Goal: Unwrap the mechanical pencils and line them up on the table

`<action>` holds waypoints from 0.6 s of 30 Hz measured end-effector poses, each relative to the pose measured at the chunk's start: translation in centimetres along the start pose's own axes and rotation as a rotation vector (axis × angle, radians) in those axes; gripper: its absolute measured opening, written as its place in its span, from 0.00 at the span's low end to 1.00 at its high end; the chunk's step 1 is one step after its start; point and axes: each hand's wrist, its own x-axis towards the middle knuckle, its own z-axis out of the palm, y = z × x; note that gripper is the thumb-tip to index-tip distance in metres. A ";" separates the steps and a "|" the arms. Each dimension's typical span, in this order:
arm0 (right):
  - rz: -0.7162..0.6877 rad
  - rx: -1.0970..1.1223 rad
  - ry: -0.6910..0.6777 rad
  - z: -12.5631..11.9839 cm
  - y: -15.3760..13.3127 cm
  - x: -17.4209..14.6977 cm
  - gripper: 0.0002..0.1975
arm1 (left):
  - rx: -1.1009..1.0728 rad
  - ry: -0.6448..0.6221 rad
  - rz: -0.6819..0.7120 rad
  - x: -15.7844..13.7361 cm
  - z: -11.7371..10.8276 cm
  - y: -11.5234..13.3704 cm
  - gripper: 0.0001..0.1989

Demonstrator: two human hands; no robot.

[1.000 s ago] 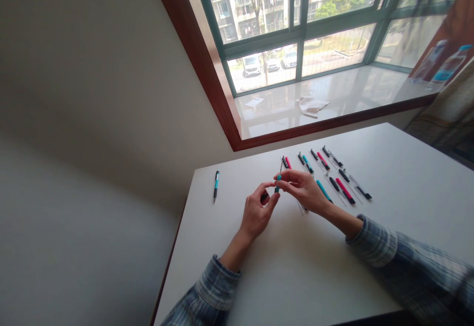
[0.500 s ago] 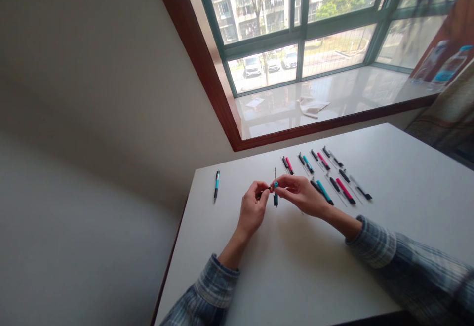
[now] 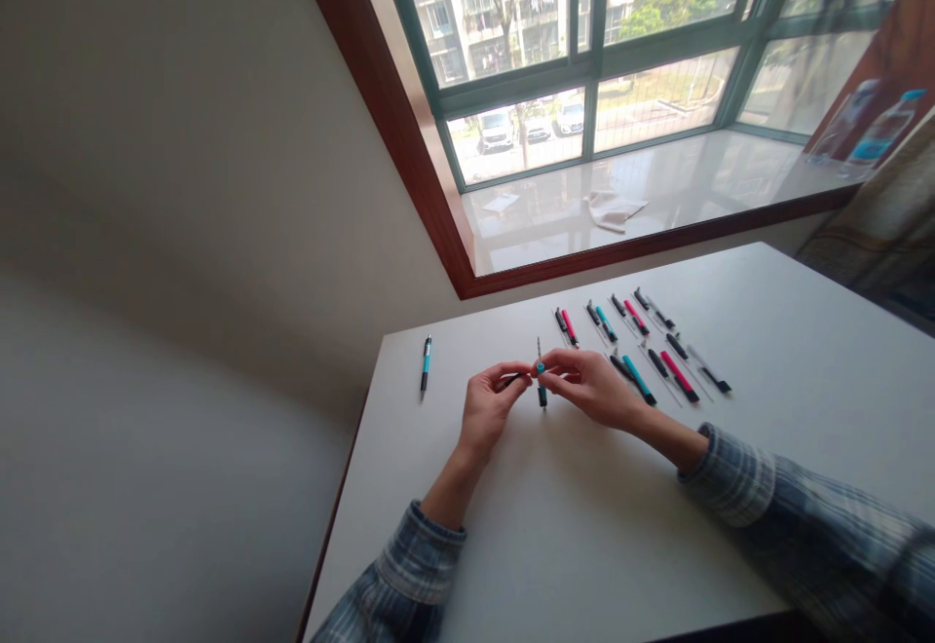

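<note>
My left hand (image 3: 485, 413) is closed in a pinch on a thin black pen part (image 3: 514, 380), mostly covered by the fingers. Opposite it, my right hand (image 3: 593, 392) pinches a teal pen barrel (image 3: 542, 370) between thumb and fingertips. The barrel points toward me, with its dark lower end below the fingers. A thin refill or spring-like piece (image 3: 539, 344) shows just above the fingers; whether it joins the barrel I cannot tell. The fingertips of both hands nearly meet. A whole teal and black pen (image 3: 426, 365) lies apart on the left.
On the white table (image 3: 584, 546), sets of pen parts lie in two rows to the right, among them a pink barrel (image 3: 679, 377) and a teal barrel (image 3: 639, 376). Beyond the table is a windowsill with a cloth (image 3: 615, 209) and bottles (image 3: 880, 141).
My left hand has turned and drawn slightly left, so more of the black pen part shows. My right hand stays nearly in place, with the teal barrel tipped a little.
</note>
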 end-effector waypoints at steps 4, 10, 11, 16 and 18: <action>-0.011 0.005 0.046 -0.1 -0.2 0.0 0.14 | 0.019 0.003 -0.013 0.0 0.0 0.2 0.11; -0.009 0.021 0.035 -0.2 -0.1 0.0 0.15 | 0.017 0.016 0.017 0.1 0.0 0.3 0.16; -0.003 0.021 0.026 -0.2 -0.1 0.0 0.15 | 0.014 0.022 0.021 0.1 0.0 0.3 0.15; 0.010 0.023 0.012 -0.2 -0.3 0.0 0.15 | -0.073 0.027 -0.035 0.0 -0.2 0.4 0.18; 0.005 0.014 0.011 -0.2 -0.4 0.0 0.15 | -0.147 0.012 -0.056 -0.1 -0.2 0.5 0.20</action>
